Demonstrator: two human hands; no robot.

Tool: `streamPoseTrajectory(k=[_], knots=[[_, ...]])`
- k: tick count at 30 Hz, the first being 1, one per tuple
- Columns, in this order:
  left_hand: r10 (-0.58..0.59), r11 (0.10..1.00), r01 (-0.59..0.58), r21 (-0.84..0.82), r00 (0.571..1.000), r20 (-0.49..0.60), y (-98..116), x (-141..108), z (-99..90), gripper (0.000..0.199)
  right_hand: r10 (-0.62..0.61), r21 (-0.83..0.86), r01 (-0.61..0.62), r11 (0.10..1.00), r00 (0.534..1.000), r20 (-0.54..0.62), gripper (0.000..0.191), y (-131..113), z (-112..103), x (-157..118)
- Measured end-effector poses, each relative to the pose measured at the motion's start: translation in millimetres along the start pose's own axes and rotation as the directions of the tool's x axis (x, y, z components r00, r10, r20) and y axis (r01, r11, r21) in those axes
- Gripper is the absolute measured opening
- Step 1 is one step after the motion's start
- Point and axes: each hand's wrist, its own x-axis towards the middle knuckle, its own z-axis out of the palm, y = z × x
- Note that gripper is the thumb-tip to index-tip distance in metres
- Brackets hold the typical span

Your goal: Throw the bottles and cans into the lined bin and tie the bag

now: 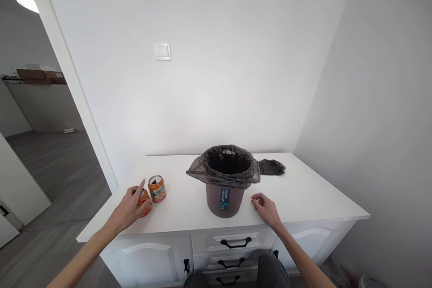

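Note:
My left hand (131,207) is wrapped around an orange can (145,204) at the left of the white cabinet top (184,211). The fingers and thumb reach round both sides of that can and hide part of it. Just beyond it stands a second orange can (157,190), upright with its top opened. A purple trash bin (212,200), lined with a black garbage bag (202,168) folded over its rim, stands in the middle. To the right of the bin my right hand (265,209) rests on the cabinet top, fingers curled in and holding nothing visible.
Behind the bin on the right lies a crumpled black bag (272,167). The cabinet has drawers with black handles (236,243) at its front. A white wall with a switch (162,51) rises behind, and a doorway opens on the left.

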Motion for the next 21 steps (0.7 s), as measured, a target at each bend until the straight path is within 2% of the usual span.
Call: streamPoseTrajectory(k=[3, 5, 7, 9, 11, 13, 15, 17, 19, 21], knots=[[-0.079, 0.996, 0.078, 0.046, 0.997, 0.021, 11.2, -20.3, -17.3, 0.081, 0.009, 0.004, -0.009, 1.0, 1.0, 0.006, 0.028, 3.4, -1.3, 1.8], [-0.075, 0.996, 0.078, 0.035, 0.993, -0.087, 32.7, -34.5, -36.4, 0.077, 0.016, 0.011, -0.016, 1.0, 1.0, 0.007, 0.028, 6.3, -1.3, 4.1], [-0.027, 0.999, 0.016, -0.052, 0.976, -0.215, 67.4, -42.7, -59.3, 0.076, 0.023, 0.02, -0.023, 1.0, 1.0, 0.014, 0.028, 8.4, -1.0, 6.5], [-0.021, 0.991, -0.024, -0.135, 0.946, -0.324, 111.5, -40.2, -82.4, 0.077, 0.027, 0.029, -0.028, 0.999, 0.999, 0.024, 0.028, 8.6, -1.2, 8.1], [-0.023, 0.97, -0.079, -0.23, 0.912, -0.409, 157.9, -25.4, -100.6, 0.072, 0.027, 0.038, -0.029, 0.999, 0.999, 0.034, 0.027, 6.6, -2.2, 8.6], [0.048, 0.926, -0.203, -0.32, 0.9, -0.432, 200.0, -1.0, -108.7, 0.065, 0.026, 0.042, -0.028, 0.999, 0.999, 0.034, 0.027, 3.3, -3.7, 8.1], [0.123, 0.876, -0.311, -0.37, 0.884, -0.451, 234.8, 26.7, -103.6, 0.058, 0.026, 0.046, -0.027, 0.999, 0.999, 0.025, 0.028, 0.5, -5.1, 7.3], [0.198, 0.83, -0.384, -0.404, 0.881, -0.43, 261.7, 50.1, -86.8, 0.055, 0.023, 0.049, -0.023, 0.999, 1.0, 0.012, 0.028, -0.9, -5.8, 6.5], [0.265, 0.788, -0.431, -0.44, 0.882, -0.39, 280.8, 63.9, -64.6, 0.053, 0.02, 0.047, -0.02, 0.999, 1.0, 0.002, 0.029, -0.9, -5.8, 6.0], [0.316, 0.77, -0.456, -0.446, 0.88, -0.354, 290.7, 67.3, -45.4, 0.052, 0.014, 0.048, -0.014, 0.999, 1.0, -0.007, 0.028, -0.2, -5.6, 5.8]])
